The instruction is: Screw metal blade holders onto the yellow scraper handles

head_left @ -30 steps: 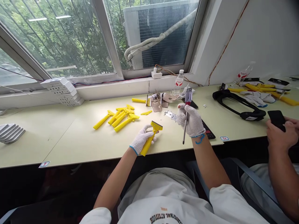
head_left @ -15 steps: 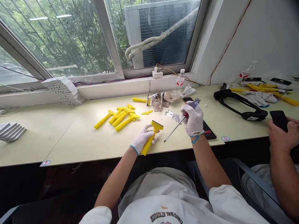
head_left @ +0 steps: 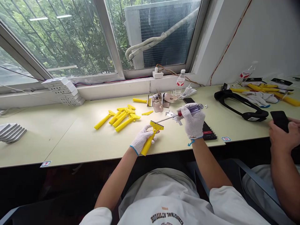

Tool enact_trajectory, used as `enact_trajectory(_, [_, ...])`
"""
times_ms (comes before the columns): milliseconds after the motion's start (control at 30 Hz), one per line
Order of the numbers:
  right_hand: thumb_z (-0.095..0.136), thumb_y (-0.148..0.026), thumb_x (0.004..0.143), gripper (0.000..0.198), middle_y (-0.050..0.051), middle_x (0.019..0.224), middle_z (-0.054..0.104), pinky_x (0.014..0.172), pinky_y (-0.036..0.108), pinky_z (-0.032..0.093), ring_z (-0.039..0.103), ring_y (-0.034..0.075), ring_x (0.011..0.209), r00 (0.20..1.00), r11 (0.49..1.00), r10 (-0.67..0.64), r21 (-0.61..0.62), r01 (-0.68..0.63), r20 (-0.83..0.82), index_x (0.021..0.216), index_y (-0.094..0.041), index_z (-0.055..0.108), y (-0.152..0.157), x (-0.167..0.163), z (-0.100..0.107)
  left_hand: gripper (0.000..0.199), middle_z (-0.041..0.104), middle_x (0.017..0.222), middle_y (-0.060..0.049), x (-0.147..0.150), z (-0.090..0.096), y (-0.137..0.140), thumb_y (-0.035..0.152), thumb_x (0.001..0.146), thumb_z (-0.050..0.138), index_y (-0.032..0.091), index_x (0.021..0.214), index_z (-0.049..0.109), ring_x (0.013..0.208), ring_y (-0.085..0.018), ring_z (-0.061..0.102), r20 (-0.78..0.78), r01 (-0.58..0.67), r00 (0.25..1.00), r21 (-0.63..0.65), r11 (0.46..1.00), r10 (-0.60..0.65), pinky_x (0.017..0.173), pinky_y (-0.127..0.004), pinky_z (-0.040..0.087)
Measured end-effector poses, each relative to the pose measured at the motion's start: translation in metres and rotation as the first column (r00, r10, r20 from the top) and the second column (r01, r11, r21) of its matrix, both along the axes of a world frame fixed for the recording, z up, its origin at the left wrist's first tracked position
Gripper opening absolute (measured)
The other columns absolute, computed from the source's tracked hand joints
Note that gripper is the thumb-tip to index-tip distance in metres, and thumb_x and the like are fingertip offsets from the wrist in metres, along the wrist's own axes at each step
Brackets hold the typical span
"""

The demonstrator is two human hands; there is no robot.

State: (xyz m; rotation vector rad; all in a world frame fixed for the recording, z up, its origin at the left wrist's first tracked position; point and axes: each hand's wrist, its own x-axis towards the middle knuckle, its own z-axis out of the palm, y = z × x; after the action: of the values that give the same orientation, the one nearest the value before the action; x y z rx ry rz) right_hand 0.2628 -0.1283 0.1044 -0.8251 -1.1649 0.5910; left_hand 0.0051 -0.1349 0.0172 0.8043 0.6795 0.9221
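Observation:
My gloved left hand (head_left: 142,139) is closed around a yellow scraper (head_left: 148,144), its wide head pointing up and away from me. In my gloved right hand (head_left: 194,121) is a screwdriver (head_left: 192,109) with a clear purple handle. Its shaft runs left, and the tip meets or passes behind the scraper's head; contact is hard to tell. Beyond the hands lies a metal plate (head_left: 172,115) with small screws on it, partly behind the screwdriver. Several yellow scraper handles (head_left: 124,117) lie in a group to the left, with a small yellow piece (head_left: 147,112) beside them.
Metal blades and brown pieces (head_left: 159,101) are heaped near the window, beside a water bottle (head_left: 180,82). A black phone-like device (head_left: 209,132) lies under my right wrist. Further right are a black headband frame (head_left: 241,106) and another person's hands holding a phone (head_left: 279,121).
My right hand has swung the screwdriver from pointing down at the table to nearly level, its tip now at the scraper's head. My left hand and the scraper have barely moved.

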Motion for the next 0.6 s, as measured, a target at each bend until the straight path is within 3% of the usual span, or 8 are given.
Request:
enact_trajectory(133, [0.078,-0.050,0.098,0.021,0.003,0.086,0.078,0.053,0.034,0.065,0.076,0.019,0.067,0.997,0.999,-0.022,0.037,0.019,0.078,0.098,-0.030,0.069,0.009,0.001,-0.009,0.070,0.074,0.134,-0.021,0.000,0.000,0.000,0.025,0.089,0.086,0.022,0.150,0.051,0.072,-0.014,0.071,0.003,-0.001,1.000,-0.010,1.000,0.001,0.061,-0.025,0.057])
enact_trajectory(367, [0.061,-0.054,0.108,0.026,0.004,0.095,0.081,0.067,0.041,0.072,0.082,0.025,0.083,0.969,0.986,-0.047,0.164,0.008,0.241,0.114,-0.029,0.067,0.016,0.009,-0.023,0.070,0.074,0.134,-0.022,0.000,-0.001,0.000,0.024,0.089,0.086,0.022,0.150,0.052,0.072,-0.014,0.071,0.003,-0.008,1.000,-0.012,1.000,0.008,0.061,-0.025,0.057])
enact_trajectory(600, [0.064,-0.057,0.106,0.032,0.004,0.092,0.081,0.072,0.049,0.074,0.083,0.030,0.087,0.972,0.992,-0.051,0.124,0.023,0.230,0.118,-0.028,0.070,0.021,0.006,-0.028,0.066,0.074,0.133,-0.022,0.000,-0.003,0.002,0.025,0.089,0.086,0.021,0.145,0.053,0.072,-0.015,0.071,-0.006,-0.010,1.000,-0.005,1.000,0.010,0.059,-0.024,0.056])
